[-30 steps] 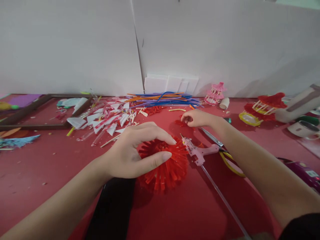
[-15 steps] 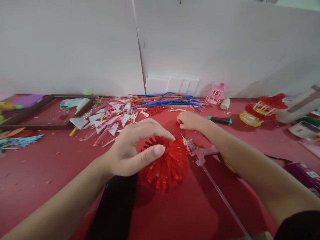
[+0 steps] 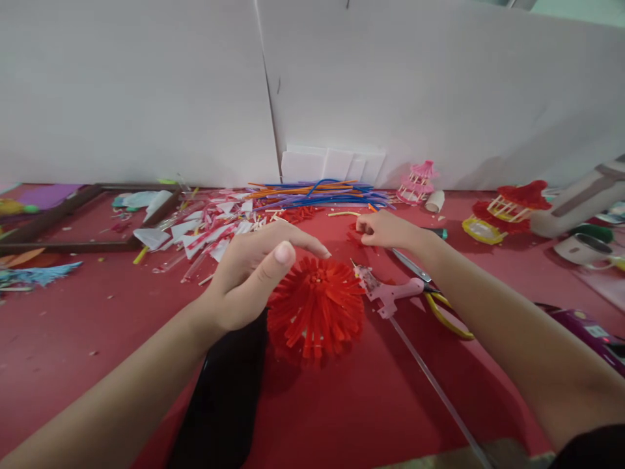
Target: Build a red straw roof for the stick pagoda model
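Note:
A round red fringed piece (image 3: 319,309) sits in the middle of the red table. My left hand (image 3: 256,270) hovers at its upper left, thumb and fingers apart, holding nothing. Farther back, my right hand (image 3: 383,229) has its fingers curled together beside small red pieces (image 3: 359,236); what lies between the fingertips is too small to make out. A pink glue gun (image 3: 390,293) with a clear glue stick lies right of the fringed piece. Scissors with yellow handles (image 3: 446,316) lie partly beneath my right forearm.
A black phone-like slab (image 3: 222,397) lies under my left wrist. Behind are scraps (image 3: 209,234), blue and orange stems (image 3: 322,192) and a pink pagoda model (image 3: 418,182). At right stand a red pagoda model (image 3: 518,203) and a mug (image 3: 581,249).
My left hand has drawn back slightly left from the red fringed piece, its thumb lifted. My right hand has shifted slightly right, and the scissors show more. The view has moved slightly.

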Tool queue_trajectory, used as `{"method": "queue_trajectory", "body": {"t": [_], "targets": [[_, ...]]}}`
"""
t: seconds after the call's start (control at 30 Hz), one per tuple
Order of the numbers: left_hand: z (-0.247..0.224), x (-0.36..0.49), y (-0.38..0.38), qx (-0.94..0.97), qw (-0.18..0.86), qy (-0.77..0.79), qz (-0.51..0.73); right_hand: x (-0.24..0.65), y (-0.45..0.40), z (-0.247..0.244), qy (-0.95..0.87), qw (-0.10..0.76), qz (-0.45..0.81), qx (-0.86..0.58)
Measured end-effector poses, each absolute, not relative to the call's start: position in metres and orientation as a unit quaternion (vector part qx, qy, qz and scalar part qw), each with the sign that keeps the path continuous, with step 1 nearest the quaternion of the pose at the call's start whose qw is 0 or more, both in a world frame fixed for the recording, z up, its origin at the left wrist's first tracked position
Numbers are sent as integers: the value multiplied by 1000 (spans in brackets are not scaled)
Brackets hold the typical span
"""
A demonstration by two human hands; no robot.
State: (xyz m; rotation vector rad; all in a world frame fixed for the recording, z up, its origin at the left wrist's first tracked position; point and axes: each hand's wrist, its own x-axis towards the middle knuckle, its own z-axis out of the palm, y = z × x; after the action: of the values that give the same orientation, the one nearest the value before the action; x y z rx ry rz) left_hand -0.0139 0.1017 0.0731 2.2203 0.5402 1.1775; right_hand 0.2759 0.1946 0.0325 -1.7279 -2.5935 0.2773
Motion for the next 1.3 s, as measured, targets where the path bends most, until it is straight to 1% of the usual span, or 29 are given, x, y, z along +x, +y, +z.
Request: {"method": "queue_trajectory", "body": {"t": [0.17, 0.27, 0.37, 0.4, 0.43, 0.47, 0.5, 0.57, 0.7, 0.8, 0.93, 1.07, 1.2, 1.3], "targets": [[71, -11, 102, 811, 286, 231, 455, 281, 191, 29, -825, 100, 101, -547], [72, -8, 99, 809, 236, 268, 466, 277, 182, 37, -817, 179, 96, -539], [76, -4, 94, 792, 198, 317, 482, 262, 156, 58, -811, 269, 93, -511], [77, -2, 92, 786, 198, 329, 485, 255, 144, 68, -811, 308, 95, -488], [79, -1, 90, 780, 202, 334, 488, 247, 131, 78, -812, 376, 110, -433], [81, -1, 87, 777, 203, 337, 491, 239, 118, 87, -816, 419, 123, -379], [83, 0, 85, 777, 197, 340, 492, 232, 107, 95, -819, 444, 127, -340], [87, 1, 81, 777, 173, 347, 496, 220, 88, 108, -829, 439, 125, -323], [91, 3, 76, 768, 137, 371, 504, 208, 69, 118, -832, 424, 94, -344], [90, 3, 76, 771, 121, 372, 503, 205, 63, 116, -820, 443, 97, -350], [90, 3, 76, 793, 149, 311, 502, 205, 57, 112, -798, 493, 136, -319], [95, 2, 77, 823, 167, 262, 476, 208, 55, 106, -774, 508, 216, -310], [102, 1, 77, 863, 132, 215, 438, 217, 55, 104, -796, 486, 248, -263], [105, 0, 74, 887, 118, 201, 399, 226, 53, 103, -836, 441, 239, -223]]}}
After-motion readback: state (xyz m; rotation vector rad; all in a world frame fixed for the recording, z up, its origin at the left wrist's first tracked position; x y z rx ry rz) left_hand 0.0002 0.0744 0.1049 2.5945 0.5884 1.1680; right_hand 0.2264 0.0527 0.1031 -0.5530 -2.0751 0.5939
